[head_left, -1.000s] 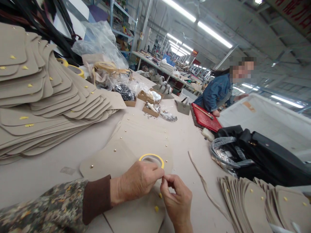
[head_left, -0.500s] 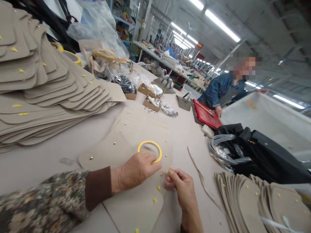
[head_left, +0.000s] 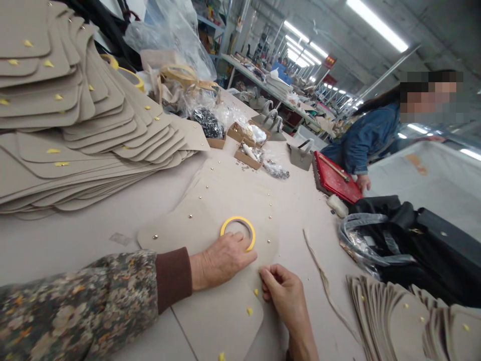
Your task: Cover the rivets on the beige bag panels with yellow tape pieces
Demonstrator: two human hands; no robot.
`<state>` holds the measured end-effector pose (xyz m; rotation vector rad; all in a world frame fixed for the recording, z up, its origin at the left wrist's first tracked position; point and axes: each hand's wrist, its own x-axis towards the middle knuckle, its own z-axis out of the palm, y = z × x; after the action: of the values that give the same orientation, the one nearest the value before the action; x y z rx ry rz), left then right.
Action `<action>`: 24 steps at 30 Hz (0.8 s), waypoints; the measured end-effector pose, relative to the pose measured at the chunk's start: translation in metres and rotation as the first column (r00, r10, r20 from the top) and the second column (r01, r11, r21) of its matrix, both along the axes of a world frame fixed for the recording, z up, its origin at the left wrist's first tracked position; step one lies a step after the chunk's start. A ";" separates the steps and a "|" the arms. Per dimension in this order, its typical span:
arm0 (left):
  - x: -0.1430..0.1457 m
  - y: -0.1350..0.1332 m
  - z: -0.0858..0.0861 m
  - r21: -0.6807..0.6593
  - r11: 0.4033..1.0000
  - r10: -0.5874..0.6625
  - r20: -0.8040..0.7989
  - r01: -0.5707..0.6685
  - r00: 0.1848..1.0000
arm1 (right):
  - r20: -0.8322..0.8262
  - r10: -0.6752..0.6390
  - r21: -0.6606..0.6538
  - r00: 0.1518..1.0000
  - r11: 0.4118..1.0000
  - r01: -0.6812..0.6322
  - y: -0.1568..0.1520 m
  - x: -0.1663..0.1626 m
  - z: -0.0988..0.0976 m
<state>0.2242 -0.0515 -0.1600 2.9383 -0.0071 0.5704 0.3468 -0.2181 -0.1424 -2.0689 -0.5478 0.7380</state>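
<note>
My left hand (head_left: pixel 224 260) is closed on a roll of yellow tape (head_left: pixel 253 231), its fingers through and over the ring's near edge. The roll rests over a fan of overlapping beige panels (head_left: pixel 225 200) with small metal studs along both edges. Just right of it, my right hand (head_left: pixel 285 291) pinches thumb and forefinger together at the panels' right edge; what is between the fingertips is too small to make out. Small yellow tape bits (head_left: pixel 250 311) stick to the nearer panel (head_left: pixel 218 321), below both hands.
A tall stack of beige panels (head_left: pixel 93 120) with yellow tape bits fills the left. At right lie black bags (head_left: pixel 421 240), another panel stack (head_left: pixel 394 321) and a loose strip (head_left: pixel 325 286). Behind are small hardware boxes (head_left: pixel 248 155), a red board (head_left: pixel 336 178) and a co-worker (head_left: pixel 376 133).
The view has shifted, so most things appear further right. My left hand still holds the tape roll. My right hand stays pinched beside the panel edge. The co-worker leans lower and further right.
</note>
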 end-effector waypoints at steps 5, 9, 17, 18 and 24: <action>-0.001 -0.001 0.001 -0.020 1.000 -0.003 -0.012 0.003 1.000 | 0.088 0.037 -0.042 0.995 0.999 -0.034 0.001 0.001 -0.006; -0.003 -0.002 0.000 -0.027 1.000 -0.013 -0.011 0.013 1.000 | 0.111 -0.034 -0.070 0.993 0.997 0.042 -0.002 0.003 -0.007; -0.002 0.001 -0.004 -0.025 0.999 -0.021 0.008 0.021 1.000 | 0.159 0.005 0.034 0.987 0.999 -0.011 -0.022 -0.002 -0.012; -0.001 0.001 -0.004 -0.023 1.000 -0.021 0.012 0.021 1.000 | 0.233 0.023 0.019 0.972 0.999 -0.028 -0.022 -0.004 -0.013; -0.001 0.002 0.000 -0.033 0.999 -0.035 0.041 0.037 0.999 | 0.500 0.110 -0.087 0.859 0.993 -0.077 -0.008 -0.012 -0.012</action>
<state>0.2232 -0.0491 -0.1597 2.8873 -0.0542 0.6188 0.3349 -0.2257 -0.1543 -2.3153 -0.9309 0.2526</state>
